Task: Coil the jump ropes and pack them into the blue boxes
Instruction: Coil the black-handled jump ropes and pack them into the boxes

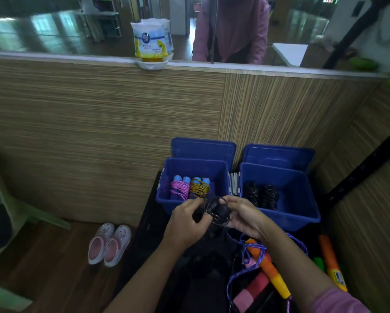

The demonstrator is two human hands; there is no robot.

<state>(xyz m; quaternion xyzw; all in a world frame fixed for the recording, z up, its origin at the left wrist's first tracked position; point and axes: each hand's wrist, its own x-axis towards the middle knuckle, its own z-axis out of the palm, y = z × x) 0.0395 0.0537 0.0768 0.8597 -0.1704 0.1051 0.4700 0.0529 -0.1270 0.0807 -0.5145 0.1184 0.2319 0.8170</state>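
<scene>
My left hand (187, 224) and my right hand (243, 216) together hold a black jump rope (214, 211), its thin cord looped around the dark handles, just in front of the two blue boxes. The left blue box (164, 199) holds a pink coiled rope (179, 189) and a yellow-blue coiled rope (199, 188), both with blue handles. Inside the right blue box (302, 199) lie black coiled ropes (260, 194). Below my right forearm, a loose purple rope with orange-yellow handles (266, 265) lies uncoiled.
Two blue lids (203, 149) lean against the wooden wall behind the boxes. Pink foam pieces (250, 290) and an orange-yellow handle (331, 265) lie at the lower right. Pink clogs (109, 243) sit on the floor to the left. An air freshener (152, 41) stands on the ledge.
</scene>
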